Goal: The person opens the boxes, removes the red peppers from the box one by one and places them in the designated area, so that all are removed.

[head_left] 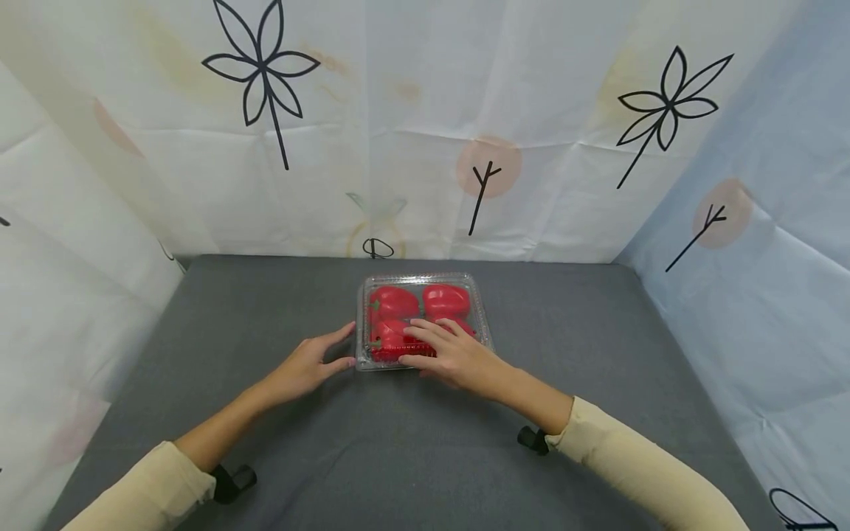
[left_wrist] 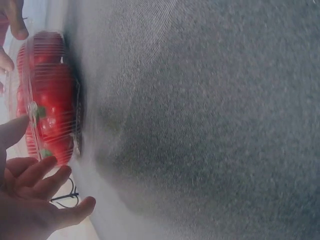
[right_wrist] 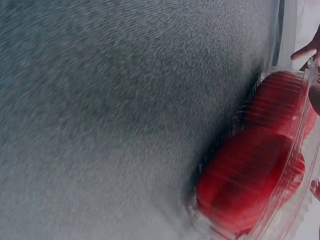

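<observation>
A clear plastic clamshell box (head_left: pixel 420 279) with several red bell peppers (head_left: pixel 446 301) inside sits on the grey table. Its transparent lid lies over the peppers. My left hand (head_left: pixel 308 366) is at the box's left side, thumb and fingertips right at the edge, fingers fairly straight. Over the front right part of the lid lies my right hand (head_left: pixel 458 361), its fingers spread and hiding part of the front peppers. Green stems show through the ribbed wall in the left wrist view, close to the left hand (left_wrist: pixel 37 205). Peppers (right_wrist: pixel 250 180) fill the box in the right wrist view.
The grey cloth-covered table (head_left: pixel 412 457) extends around the box. A white patterned curtain (head_left: pixel 412 169) hangs behind the table's far edge, with more fabric at both sides. Black straps with small cameras sit at the left wrist (head_left: pixel 232 483) and right wrist (head_left: pixel 533 440).
</observation>
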{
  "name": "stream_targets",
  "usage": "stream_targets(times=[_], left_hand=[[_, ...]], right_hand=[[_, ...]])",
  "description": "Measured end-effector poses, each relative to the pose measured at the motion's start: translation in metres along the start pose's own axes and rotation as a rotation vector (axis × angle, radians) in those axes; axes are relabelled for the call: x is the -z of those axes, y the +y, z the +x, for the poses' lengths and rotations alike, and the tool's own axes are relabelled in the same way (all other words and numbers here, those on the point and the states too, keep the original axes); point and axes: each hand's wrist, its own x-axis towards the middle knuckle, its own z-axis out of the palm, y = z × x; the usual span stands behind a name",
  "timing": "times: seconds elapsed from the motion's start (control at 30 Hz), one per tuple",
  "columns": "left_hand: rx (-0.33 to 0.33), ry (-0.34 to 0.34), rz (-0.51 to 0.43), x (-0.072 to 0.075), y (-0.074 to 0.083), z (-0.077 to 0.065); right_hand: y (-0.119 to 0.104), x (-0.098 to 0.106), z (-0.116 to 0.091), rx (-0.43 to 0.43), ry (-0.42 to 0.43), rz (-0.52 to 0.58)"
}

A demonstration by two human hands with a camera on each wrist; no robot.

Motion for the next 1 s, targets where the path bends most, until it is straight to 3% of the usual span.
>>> stream_targets(times=[0.23, 0.57, 0.8, 1.0], left_hand=[[0.018, -0.007, -0.104, -0.002, 0.001, -0.001], [0.070, -0.046, -0.291, -0.002, -0.001, 0.001], [0.093, -0.079, -0.444, -0.005, -0.004, 0.002], [0.107, -0.058, -0.494, -0.010, -0.002, 0.000]], right_hand=[[-0.005, -0.008, 0.009, -0.035, 0.000, 0.056], [-0.014, -0.012, 0.019, -0.046, 0.003, 0.024], [-0.018, -0.019, 0.027, -0.076, 0.070, 0.091], [-0.022, -0.023, 0.032, -0.118, 0.085, 0.134]])
